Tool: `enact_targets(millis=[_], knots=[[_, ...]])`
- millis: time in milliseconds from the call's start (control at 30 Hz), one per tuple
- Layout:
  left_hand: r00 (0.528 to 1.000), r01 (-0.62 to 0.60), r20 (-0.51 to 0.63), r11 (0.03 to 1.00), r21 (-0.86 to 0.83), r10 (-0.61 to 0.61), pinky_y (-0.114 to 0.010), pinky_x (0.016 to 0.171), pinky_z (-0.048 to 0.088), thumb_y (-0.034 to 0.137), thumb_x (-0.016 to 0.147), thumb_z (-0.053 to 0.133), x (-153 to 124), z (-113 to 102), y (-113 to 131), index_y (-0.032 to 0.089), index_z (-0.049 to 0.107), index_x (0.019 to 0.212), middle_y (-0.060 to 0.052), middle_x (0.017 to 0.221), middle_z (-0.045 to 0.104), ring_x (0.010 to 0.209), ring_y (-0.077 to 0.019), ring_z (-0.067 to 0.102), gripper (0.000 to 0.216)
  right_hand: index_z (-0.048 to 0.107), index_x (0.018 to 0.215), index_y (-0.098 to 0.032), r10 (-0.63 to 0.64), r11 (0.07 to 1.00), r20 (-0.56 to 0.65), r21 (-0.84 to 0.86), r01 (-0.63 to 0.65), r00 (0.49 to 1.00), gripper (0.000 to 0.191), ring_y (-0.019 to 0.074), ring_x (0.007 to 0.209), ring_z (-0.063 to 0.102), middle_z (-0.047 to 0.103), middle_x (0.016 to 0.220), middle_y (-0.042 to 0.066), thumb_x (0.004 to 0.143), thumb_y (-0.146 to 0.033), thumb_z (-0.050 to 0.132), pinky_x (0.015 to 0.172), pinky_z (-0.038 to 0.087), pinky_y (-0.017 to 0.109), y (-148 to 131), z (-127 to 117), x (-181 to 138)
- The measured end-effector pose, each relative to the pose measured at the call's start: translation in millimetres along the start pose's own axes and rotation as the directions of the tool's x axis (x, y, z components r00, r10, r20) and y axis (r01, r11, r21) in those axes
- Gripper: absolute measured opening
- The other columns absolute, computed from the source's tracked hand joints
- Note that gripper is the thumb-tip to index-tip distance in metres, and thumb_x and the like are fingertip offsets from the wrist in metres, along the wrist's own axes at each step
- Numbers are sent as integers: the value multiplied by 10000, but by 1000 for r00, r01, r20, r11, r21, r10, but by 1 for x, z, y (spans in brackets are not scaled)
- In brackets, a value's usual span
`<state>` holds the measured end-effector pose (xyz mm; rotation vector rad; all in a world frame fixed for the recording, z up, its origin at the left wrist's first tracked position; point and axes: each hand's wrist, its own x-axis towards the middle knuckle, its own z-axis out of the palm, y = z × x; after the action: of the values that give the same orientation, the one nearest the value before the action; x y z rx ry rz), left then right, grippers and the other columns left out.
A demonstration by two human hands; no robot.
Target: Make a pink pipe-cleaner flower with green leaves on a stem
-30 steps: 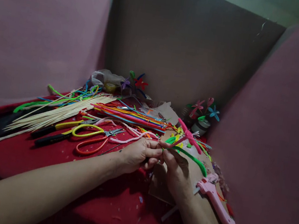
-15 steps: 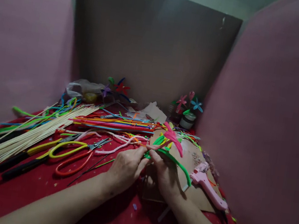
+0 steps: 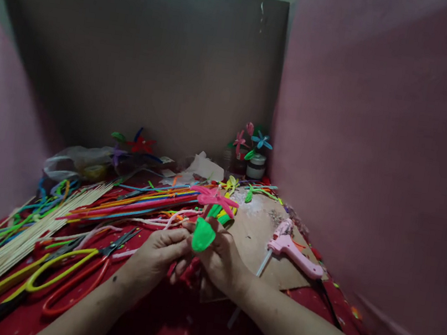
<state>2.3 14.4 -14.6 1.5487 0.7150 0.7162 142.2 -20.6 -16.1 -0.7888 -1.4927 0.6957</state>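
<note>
Close together at the middle, both hands have their fingers closed around a pipe-cleaner flower. Its pink petals (image 3: 218, 199) rise above the fingertips, and a green leaf (image 3: 204, 235) stands out in front of them. My left hand (image 3: 167, 250) pinches at the leaf's left side. On the other side, my right hand (image 3: 224, 263) grips near the leaf's base. The stem is mostly hidden by the fingers. Green and yellow pipe-cleaner pieces (image 3: 222, 215) lie just behind the petals, on a cardboard sheet (image 3: 251, 233).
A pink glue gun (image 3: 292, 252) with a glue stick rests on the cardboard. To the left lie red-and-yellow-handled scissors (image 3: 79, 275), pale sticks (image 3: 27, 242) and coloured pipe cleaners (image 3: 138, 199). Finished flowers (image 3: 252, 141) stand by a jar (image 3: 256, 167) at the back. Pink panels flank the red cloth.
The view has swung right. The flower has been turned in the hands: the green leaf, earlier stretched over the right hand, now points towards me, and the pink petals lie more level.
</note>
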Motion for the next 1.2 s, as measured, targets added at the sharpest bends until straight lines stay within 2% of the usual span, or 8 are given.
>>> enact_targets(millis=[100,233,400,600,767,900,1100,1200], knots=[[994,108,48,982,-157,-101,-163,361,210,449,733,612,0,-4,-2,126,530,605,39,375,447,315,-32,317,357,631,670,-197,-49,998,17,-45,50,999,307,137,668,493,538,672,15,841,-401,478,679,449,264,-1,-2,-1],[979,187,137,922,-339,-148,-152,342,201,431,685,670,-2,-5,-3,122,545,613,57,353,397,299,-27,290,341,618,699,-185,-63,997,61,-49,66,996,297,152,800,499,559,800,33,860,-363,443,780,420,283,-1,-3,-1],[961,230,233,894,-386,-147,-151,348,200,417,683,677,-1,-8,-5,123,544,598,57,354,385,312,-25,279,334,609,655,-181,-93,995,79,-41,96,993,322,147,775,500,561,780,26,859,-369,446,778,405,284,1,-2,0],[982,158,136,965,-208,-131,-173,384,193,409,761,604,2,-6,0,127,497,578,37,393,436,340,-30,315,353,609,570,-183,-66,991,-37,-115,61,997,330,129,694,503,537,630,-2,848,-303,481,737,403,262,5,-2,0],[987,131,104,985,-113,-120,-190,420,229,451,803,530,2,-3,-2,128,499,576,28,407,455,369,-42,348,396,704,695,-204,13,999,-87,-49,-17,996,290,129,671,528,589,655,2,833,-359,502,706,427,255,4,-1,1],[999,44,27,999,16,-45,-194,478,321,427,782,561,3,4,3,133,532,629,23,499,512,441,-62,420,333,719,735,-217,65,998,-141,-8,-67,988,262,129,653,532,598,651,0,818,-369,523,672,429,245,8,-1,1],[973,-49,-213,982,181,88,-204,505,379,323,717,628,-2,22,12,164,605,708,41,526,542,476,-89,462,160,656,639,-209,173,983,-95,79,-166,980,274,121,620,511,537,593,-19,823,-354,514,597,421,226,14,-1,0],[953,-80,-272,978,195,132,-196,487,364,291,710,635,-3,23,10,169,637,681,42,487,530,454,-83,441,125,582,589,-196,196,970,-76,163,-182,978,278,108,557,475,475,559,-31,793,-382,552,538,413,219,14,1,0]])
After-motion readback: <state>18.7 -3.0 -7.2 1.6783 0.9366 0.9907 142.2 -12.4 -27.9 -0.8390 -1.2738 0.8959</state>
